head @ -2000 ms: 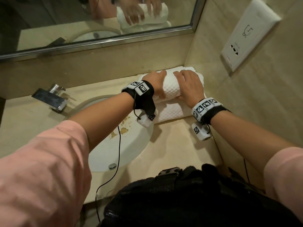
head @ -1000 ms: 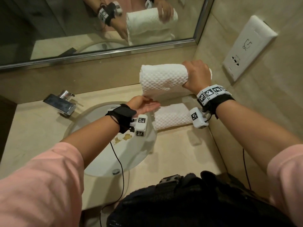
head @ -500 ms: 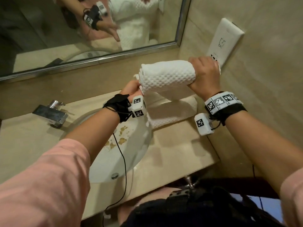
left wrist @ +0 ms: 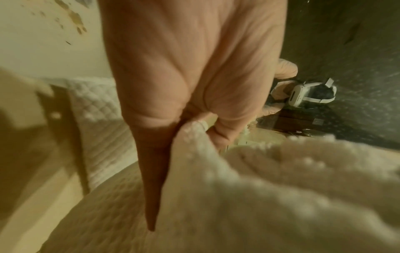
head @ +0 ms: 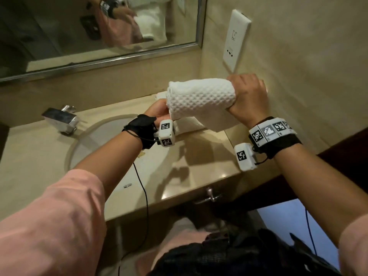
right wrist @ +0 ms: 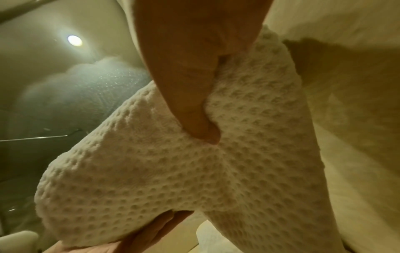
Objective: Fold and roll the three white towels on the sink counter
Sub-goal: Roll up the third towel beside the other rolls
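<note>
A rolled white waffle towel (head: 201, 98) hangs level in the air above the counter's back right corner. My right hand (head: 246, 96) grips its right end, thumb pressed into the cloth (right wrist: 173, 171). My left hand (head: 159, 112) holds the left end from below, and its fingers (left wrist: 216, 135) pinch the towel's edge (left wrist: 281, 188). A second rolled towel (head: 189, 127) lies on the counter under the held one, also visible in the left wrist view (left wrist: 97, 111). A sliver of white cloth (head: 159, 95) shows behind the roll; what it is I cannot tell.
The oval sink basin (head: 95, 148) with brown stains sits left of the towels, the chrome faucet (head: 59, 118) behind it. A mirror (head: 99, 26) runs along the back wall. A white wall socket (head: 236, 38) is on the side wall close to my right hand.
The roll was pressed on the counter by both hands; my right hand lifted it into the air. My left hand let go, then came up and took hold of its left end.
</note>
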